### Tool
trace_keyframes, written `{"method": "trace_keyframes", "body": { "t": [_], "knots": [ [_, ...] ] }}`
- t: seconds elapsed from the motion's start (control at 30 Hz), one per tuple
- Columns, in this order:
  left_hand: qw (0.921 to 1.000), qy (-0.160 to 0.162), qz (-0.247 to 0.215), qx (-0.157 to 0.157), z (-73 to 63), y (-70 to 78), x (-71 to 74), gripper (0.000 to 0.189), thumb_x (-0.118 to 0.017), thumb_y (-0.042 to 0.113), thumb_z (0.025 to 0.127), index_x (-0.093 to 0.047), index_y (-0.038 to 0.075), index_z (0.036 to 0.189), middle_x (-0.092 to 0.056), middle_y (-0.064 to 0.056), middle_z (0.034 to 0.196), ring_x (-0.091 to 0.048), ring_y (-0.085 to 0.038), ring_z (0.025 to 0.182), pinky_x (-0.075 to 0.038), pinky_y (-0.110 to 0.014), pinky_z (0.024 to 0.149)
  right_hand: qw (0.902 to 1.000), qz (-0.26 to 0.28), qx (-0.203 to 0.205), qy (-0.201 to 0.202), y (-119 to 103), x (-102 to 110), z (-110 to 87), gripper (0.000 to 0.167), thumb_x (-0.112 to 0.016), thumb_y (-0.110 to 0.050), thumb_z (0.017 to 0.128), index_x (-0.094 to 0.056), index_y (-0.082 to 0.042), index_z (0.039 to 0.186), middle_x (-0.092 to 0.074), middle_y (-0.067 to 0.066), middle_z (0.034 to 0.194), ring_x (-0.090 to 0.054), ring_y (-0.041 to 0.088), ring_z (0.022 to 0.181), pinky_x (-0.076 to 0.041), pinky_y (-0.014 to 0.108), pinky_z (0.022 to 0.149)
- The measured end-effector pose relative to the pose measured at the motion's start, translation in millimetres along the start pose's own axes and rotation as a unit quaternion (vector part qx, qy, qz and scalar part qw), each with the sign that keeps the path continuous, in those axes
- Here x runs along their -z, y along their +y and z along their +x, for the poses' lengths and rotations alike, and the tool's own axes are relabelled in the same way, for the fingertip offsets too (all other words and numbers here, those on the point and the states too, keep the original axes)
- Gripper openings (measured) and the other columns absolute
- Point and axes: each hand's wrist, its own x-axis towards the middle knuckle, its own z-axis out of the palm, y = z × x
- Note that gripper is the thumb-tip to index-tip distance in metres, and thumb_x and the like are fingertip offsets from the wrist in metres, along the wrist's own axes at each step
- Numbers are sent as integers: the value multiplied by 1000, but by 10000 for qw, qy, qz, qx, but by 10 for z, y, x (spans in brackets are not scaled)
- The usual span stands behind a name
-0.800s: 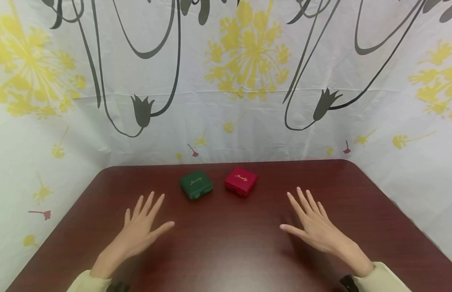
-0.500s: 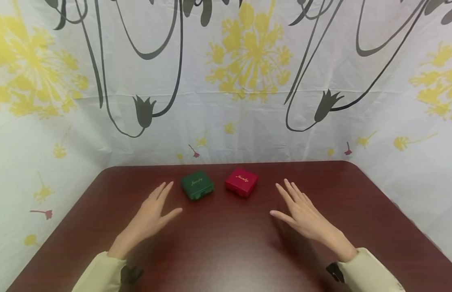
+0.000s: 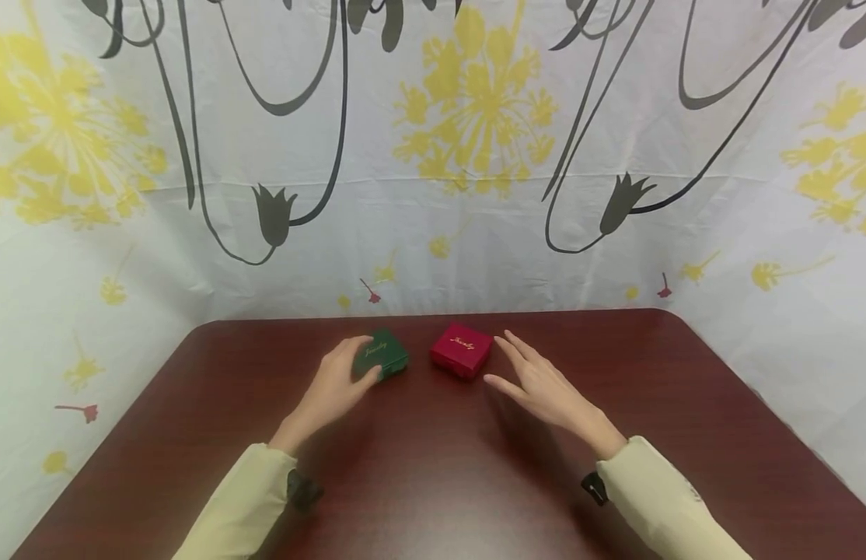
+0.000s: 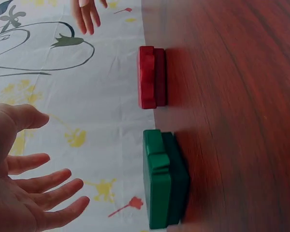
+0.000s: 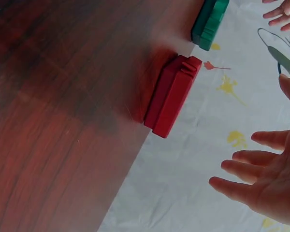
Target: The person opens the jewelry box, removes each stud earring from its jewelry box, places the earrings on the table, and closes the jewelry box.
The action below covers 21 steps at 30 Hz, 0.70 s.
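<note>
Green is colouring the box (image 3: 386, 352) that I am seeing left of centre in the head view, sitting on the dark red-brown table (image 3: 433, 474) near its far edge. To its right, with a gap between them, the red box (image 3: 462, 349) is sitting flat, its lid closed and gold lettering (image 3: 463, 341) showing on top. In the left wrist view I am making out a clasp (image 4: 159, 160) on the green one.

The left hand (image 3: 337, 386) is hovering beside the green box with thumb and fingers parted wide. From the head camera it is overlapping the box's left side, but the left wrist view is showing a gap between them. The right hand (image 3: 548, 393) is hovering just right of the red box, fingers extended and thumb standing well away from them; the right wrist view is showing it apart from the box. Both hands are holding nothing.

Pale sleeves (image 3: 244, 490) are covering both forearms, and a dark object (image 3: 595, 488) is sitting at the right cuff. Behind the table, a white sheet (image 3: 405, 214) is hanging, carrying a large yellow flower (image 3: 483, 97) and dark grey tulips (image 3: 274, 216).
</note>
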Motion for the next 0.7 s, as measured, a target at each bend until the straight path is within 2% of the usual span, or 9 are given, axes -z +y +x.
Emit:
{"method": "trace_keyframes", "body": {
  "t": [0.17, 0.37, 0.7],
  "knots": [
    [9996, -1, -283, 56, 148, 17, -130, 40, -61, 13, 82, -50, -3, 118, -55, -17, 112, -52, -29, 104, -43, -42, 85, 9999, 94, -71, 52, -10, -70, 112, 65, -59, -38, 83, -38, 0, 132, -34, 21, 136, -38, 35, 121, -36, 50, 92],
    [9982, 245, -548, 21, 322, 32, -302, 31, -59, 9, 82, -55, -2, 111, -58, -17, 106, -54, -30, 100, -44, -41, 83, 9996, 96, -6, 250, -3, -144, 240, 62, -61, -35, 82, -43, 4, 127, -41, 24, 130, -40, 35, 119, -39, 48, 91],
    [9985, 239, -486, 70, 546, 68, -562, 30, -61, 6, 80, -55, -2, 108, -61, -18, 99, -56, -31, 93, -45, -42, 80, 9996, 102, -235, 130, 14, -283, 391, 61, -60, -35, 82, -43, 4, 126, -44, 23, 126, -43, 35, 115, -40, 47, 89]
  ]
}}
